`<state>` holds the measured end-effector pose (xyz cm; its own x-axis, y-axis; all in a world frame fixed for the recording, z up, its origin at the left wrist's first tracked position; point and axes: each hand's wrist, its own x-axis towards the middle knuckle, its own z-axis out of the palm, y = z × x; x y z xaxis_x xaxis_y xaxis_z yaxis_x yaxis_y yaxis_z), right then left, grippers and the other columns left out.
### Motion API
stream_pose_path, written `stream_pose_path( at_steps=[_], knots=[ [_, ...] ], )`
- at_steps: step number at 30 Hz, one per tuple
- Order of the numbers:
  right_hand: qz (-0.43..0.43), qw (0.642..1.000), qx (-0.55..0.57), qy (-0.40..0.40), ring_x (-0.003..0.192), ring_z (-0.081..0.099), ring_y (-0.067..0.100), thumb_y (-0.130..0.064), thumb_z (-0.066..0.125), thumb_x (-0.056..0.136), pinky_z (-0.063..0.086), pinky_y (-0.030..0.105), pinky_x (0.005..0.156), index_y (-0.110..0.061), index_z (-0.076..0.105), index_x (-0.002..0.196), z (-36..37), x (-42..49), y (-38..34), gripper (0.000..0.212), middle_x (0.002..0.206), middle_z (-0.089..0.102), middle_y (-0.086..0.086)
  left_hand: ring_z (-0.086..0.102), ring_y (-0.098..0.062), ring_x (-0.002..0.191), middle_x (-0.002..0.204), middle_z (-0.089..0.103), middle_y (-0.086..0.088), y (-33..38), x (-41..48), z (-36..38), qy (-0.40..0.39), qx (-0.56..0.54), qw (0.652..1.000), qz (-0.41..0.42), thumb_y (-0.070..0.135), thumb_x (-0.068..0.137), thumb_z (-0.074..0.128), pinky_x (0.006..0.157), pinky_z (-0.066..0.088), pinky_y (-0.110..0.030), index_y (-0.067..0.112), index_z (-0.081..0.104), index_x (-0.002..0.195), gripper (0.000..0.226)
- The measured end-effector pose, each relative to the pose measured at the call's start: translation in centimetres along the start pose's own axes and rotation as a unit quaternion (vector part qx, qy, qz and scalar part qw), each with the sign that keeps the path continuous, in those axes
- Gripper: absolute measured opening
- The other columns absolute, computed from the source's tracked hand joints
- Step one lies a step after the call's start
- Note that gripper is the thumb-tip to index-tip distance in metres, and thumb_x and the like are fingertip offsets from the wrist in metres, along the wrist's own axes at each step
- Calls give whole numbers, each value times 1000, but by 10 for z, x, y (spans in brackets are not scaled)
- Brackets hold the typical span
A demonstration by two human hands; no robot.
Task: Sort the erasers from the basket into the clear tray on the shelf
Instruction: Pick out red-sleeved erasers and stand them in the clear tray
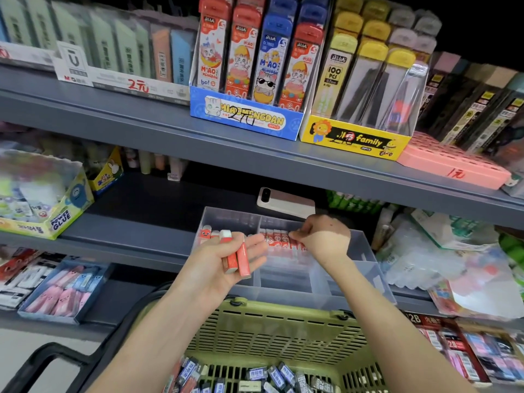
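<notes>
Head view: the sort looks partly done. A row (276,239) of red-sleeved erasers stands in the clear tray (283,296). Many dark-sleeved erasers (255,375) still lie in the basket (283,330) just in front of the tray. Over its left front, the left hand (224,262) grips a few red erasers (239,259), and the right hand (323,236) pinches the row's end.

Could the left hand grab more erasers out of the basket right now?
Probably not easily. The way down to the basket is open, with loose erasers inside, but the left hand already grips red erasers, so its fingers look full.
</notes>
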<state>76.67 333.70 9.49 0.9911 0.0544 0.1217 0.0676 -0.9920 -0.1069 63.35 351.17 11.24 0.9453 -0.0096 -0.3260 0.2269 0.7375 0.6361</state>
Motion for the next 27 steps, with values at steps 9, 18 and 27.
stream_pose_path(
  at_steps=[9, 18, 27],
  knots=[
    [-58, 995, -80, -25, 82, 64, 21, -60, 50, 85, 40, 22, 63, -23, 70, 85, 0, 3, 1, 42, 89, 69, -1, 70, -34, 93, 102, 71, -21, -4, 6, 1, -3, 2, 1000, 3, 0, 95, 46, 73, 59, -45, -1, 55, 99, 10],
    [-152, 986, -61, 28, 109, 51, 19, -49, 39, 94, 22, 32, 94, -36, 70, 97, 4, -22, 26, 34, 100, 70, -8, 68, -34, 98, 107, 69, -22, -11, 11, 3, -20, -14, 1000, 7, 0, 94, 47, 80, 58, -44, 0, 54, 95, 7],
    [-145, 988, -28, 40, 89, 58, 24, -47, 34, 97, 27, 36, 88, -22, 67, 73, -6, -40, 29, 48, 74, 69, 2, 68, -33, 99, 106, 70, -21, -14, 14, 8, -19, -35, 999, 14, 1, 92, 48, 80, 56, -42, 1, 54, 96, 7]
  ],
)
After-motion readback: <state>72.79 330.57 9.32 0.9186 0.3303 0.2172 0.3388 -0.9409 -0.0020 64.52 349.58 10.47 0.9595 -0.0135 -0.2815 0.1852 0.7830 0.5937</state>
